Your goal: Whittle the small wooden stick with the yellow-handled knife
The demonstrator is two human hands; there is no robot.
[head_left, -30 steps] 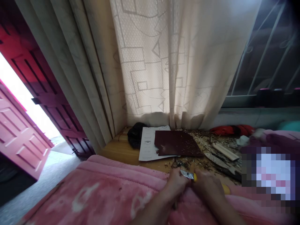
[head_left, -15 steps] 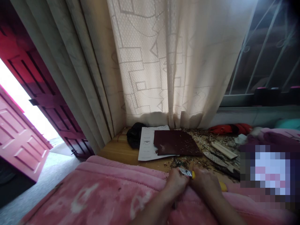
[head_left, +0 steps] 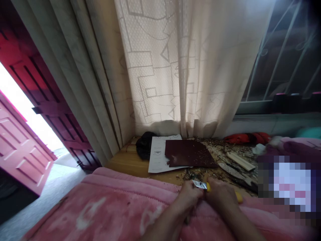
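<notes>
My right hand (head_left: pixel 221 193) is wrapped round a yellow utility knife (head_left: pixel 208 187), whose yellow end also shows past the outer side of the fist. Its metal blade points left and lies at the thumb of my left hand (head_left: pixel 188 193). That hand is closed too, right beside the other, low over the pink blanket (head_left: pixel 120 201). What the left fingers hold is hidden. A small dark bit shows below the left wrist, too unclear to name. Dark scraps and shavings (head_left: pixel 190 174) lie just beyond both hands.
A maroon board (head_left: pixel 188 152) lies over white printed sheets (head_left: pixel 155 160) on the wooden surface (head_left: pixel 125 162). A black bag (head_left: pixel 144 147) is behind them. To the right are a pale wooden strip (head_left: pixel 240 161), a knife-like blade (head_left: pixel 230 170), red cloth (head_left: pixel 247 137) and a blurred-out patch.
Very little differs. Both hands and the utility knife sit almost where they were, and the whole view has shifted by a few pixels.
</notes>
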